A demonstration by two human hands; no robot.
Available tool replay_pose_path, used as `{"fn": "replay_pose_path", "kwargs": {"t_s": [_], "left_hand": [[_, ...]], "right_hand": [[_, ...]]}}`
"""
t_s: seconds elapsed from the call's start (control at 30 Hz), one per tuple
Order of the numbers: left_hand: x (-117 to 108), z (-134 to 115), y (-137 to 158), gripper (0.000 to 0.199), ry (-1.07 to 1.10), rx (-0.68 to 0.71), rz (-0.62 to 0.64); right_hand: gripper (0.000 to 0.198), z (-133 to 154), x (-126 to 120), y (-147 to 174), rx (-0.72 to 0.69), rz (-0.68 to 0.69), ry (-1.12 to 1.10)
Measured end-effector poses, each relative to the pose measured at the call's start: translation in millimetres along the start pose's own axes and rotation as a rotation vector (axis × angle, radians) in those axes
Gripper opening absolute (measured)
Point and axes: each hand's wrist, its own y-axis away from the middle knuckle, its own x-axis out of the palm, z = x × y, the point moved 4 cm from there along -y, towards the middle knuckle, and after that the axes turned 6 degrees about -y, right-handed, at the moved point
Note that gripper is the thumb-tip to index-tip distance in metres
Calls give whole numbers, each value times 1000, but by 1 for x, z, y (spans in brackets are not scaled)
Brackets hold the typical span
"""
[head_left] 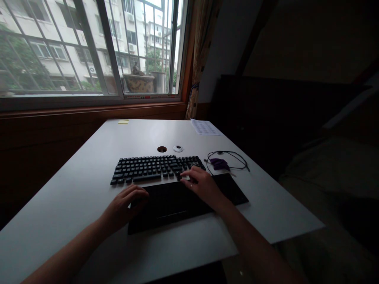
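Loose black keycaps lie in keyboard order on the white table. In front of them, slightly askew, rests a flat black keyboard base; its surface is too dark to make out details. My left hand grips the base's left end, fingers bent over its top corner. Above the base's far edge, my right hand pinches a small dark keycap between thumb and index finger, beside the bottom row. The right hand's other fingers are curled in.
Right of the keycaps lie a black cable and a purple cloth-like item. Behind are a round table hole, a white round cover, a yellow sticky note and a printed paper. A barred window stands beyond.
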Motion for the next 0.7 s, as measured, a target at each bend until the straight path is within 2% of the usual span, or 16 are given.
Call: {"fn": "replay_pose_path", "kwargs": {"t_s": [0.13, 0.27, 0.43, 0.7], "left_hand": [[6, 2, 0, 13, -38, 35, 71], [10, 3, 1, 13, -53, 41, 136], [12, 7, 4, 14, -69, 34, 158], [12, 7, 3, 14, -69, 41, 170]], "right_hand": [[12, -40, -23, -7, 72, 51, 154], [11, -68, -22, -11, 132, 133, 269], [14, -78, -9, -14, 178, 213, 330], [16, -83, -6, -13, 212, 190, 356]]}}
